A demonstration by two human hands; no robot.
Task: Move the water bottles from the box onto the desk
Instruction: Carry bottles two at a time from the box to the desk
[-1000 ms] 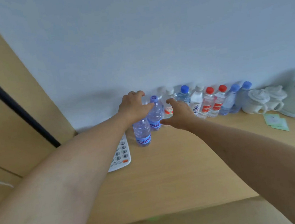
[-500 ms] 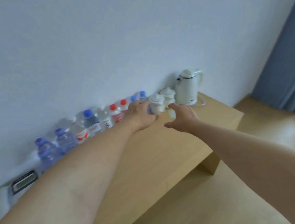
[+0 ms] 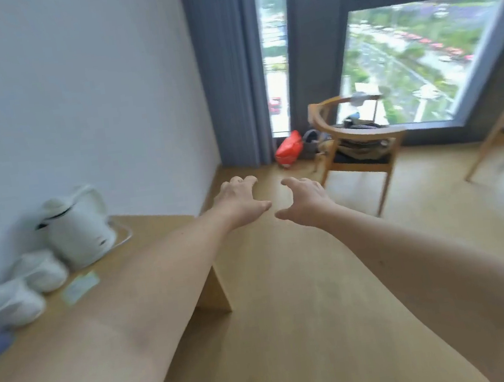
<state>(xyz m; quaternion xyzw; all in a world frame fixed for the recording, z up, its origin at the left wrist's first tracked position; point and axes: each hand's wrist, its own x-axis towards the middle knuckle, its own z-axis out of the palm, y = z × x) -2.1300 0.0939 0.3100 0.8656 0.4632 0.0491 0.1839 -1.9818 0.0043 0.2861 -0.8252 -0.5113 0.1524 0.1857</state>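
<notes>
- The table (image 3: 155, 233) runs along the white wall at the left of the head view; its bare end lies under the left forearm, and beyond that end only the wooden floor (image 3: 320, 308) shows.
- A wooden chair (image 3: 358, 144) stands by the window, well apart from both hands, with a red bag (image 3: 288, 150) on the floor just beside it.
- A white kettle (image 3: 75, 226) sits on the table against the wall, with two white lidded cups (image 3: 26, 288) near it and a paper card (image 3: 81, 287) in front.
- Left hand (image 3: 239, 203): held out over the floor past the table end, fingers loosely curved, holding nothing.
- Right hand (image 3: 304, 202): level with the left and just beside it, thumb tips near each other, fingers loosely curved, holding nothing.
- Water bottles: none can be made out; only a blurred blue patch at the far left edge, which cannot be identified.
- Box: not in view, so its direction from the hands cannot be read, nor its long axis.
- Judgement: neither hand is plainly nearer to anything of the task; the next reach depends on the box coming into sight first.
</notes>
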